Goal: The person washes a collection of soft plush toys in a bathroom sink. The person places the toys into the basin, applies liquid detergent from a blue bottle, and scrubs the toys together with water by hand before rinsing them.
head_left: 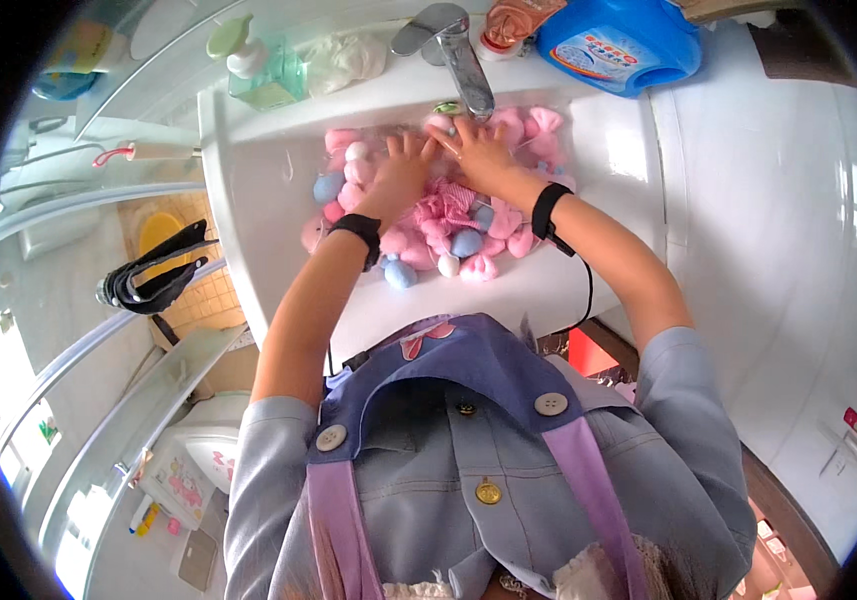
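A white sink (278, 230) holds a pile of soft pink plush pieces (406, 245), some heart-shaped, mixed with blue balls (400, 274) and white balls (448, 265). My left hand (406, 172) lies palm down at the far left of the pile, fingers spread and touching it. Beside it, my right hand (483, 160) reaches under the tap (458, 65), its fingers apart on the far side of the pile. Between my wrists bunches a ribbed pink cloth piece (443, 207). What lies under my fingertips is partly hidden.
Along the sink's back edge stand a green pump bottle (268, 78), a crumpled clear plastic bag (345, 62), a pinkish container (508, 25) and a big blue jug (618, 45). A black cloth (158, 270) hangs on a rail at the left. A tiled wall rises at the right.
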Demonstrator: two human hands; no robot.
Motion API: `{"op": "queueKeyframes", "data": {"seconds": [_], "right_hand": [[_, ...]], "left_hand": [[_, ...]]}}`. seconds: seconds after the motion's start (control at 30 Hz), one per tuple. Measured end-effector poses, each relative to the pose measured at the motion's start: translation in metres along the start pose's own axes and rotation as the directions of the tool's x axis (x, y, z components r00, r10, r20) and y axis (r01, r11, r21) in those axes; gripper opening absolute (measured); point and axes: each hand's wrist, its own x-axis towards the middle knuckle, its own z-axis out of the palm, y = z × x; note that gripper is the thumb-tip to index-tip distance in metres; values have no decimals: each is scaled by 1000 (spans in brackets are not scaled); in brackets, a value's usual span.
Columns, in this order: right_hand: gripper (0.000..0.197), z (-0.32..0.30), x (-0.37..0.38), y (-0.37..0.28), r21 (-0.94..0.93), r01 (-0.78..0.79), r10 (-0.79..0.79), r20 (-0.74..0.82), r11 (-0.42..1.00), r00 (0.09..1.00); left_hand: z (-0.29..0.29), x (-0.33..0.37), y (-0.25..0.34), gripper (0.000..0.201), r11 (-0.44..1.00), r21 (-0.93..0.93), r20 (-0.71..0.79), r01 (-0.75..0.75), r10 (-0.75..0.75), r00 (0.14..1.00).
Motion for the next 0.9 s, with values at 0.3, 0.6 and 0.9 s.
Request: {"op": "queueKeyframes", "data": {"seconds": [0.3,0.6,0.9], "right_hand": [[45,35,23,-6,236,-11,-25,148,972,989],[22,29,-3,2,244,-8,-23,126,970,992],[46,-25,-31,7,111,-63,57,58,992,997]], "left_hand": [[49,11,12,50,979,-27,92,202,-199,976],[26,-10,11,11,995,-100,153,30,-15,988],[-22,-25,-8,38,984,-160,155,73,-48,987]]}}
